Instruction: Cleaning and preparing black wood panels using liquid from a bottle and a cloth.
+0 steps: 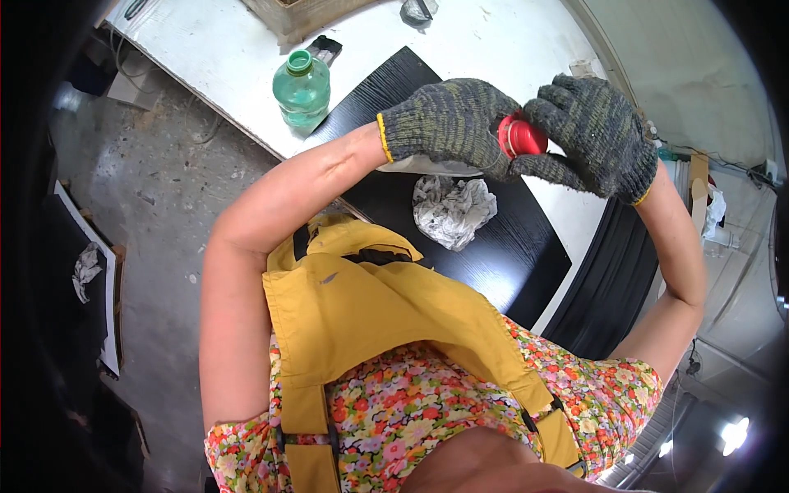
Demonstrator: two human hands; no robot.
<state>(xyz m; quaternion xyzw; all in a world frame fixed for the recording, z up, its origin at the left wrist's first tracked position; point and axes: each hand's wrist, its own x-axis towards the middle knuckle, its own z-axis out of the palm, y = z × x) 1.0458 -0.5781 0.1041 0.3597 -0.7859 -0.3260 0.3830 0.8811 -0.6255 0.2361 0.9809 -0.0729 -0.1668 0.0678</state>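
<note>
My left hand [456,123], in a dark grey knitted glove with a yellow cuff edge, is closed round a pale, see-through bottle [436,167]. Most of that bottle is hidden behind the glove. Its red cap [522,137] pokes out between my two hands. From the right, my gloved right hand [588,135] has its fingers above the cap and its thumb below, closed about it. Under the hands lies a black wood-grain board [493,255], with a crumpled whitish, dark-smudged wad [454,211] on top of it.
A green see-through bottle without a cap [302,90] stands left of the board on the white table [222,57]. Behind it are a small black item [326,48] and a box-like tray [308,16]. Black panels [604,263] lean at the right. Another crumpled wad [86,271] lies far left.
</note>
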